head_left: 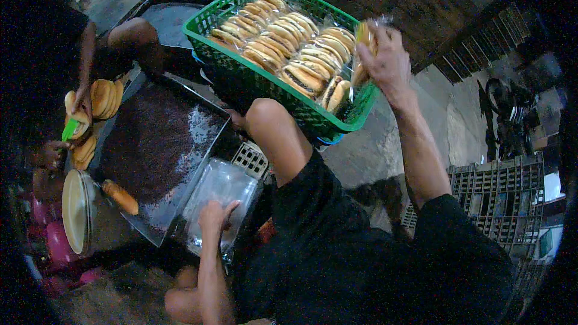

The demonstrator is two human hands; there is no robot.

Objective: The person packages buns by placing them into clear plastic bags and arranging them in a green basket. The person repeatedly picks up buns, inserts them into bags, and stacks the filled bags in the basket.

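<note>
No text, label, number or sign seems readable in this dim, grainy view.

Here's a green, latticed plastic basket [301, 106], packed with rows of golden-brown, dark-filled buns in clear wrappers [280, 42]! And to the left, a broad, shallow, grey metal tray [198, 125] bears dark, crumbly filling [147, 144], bare metal showing along its right side.
</note>
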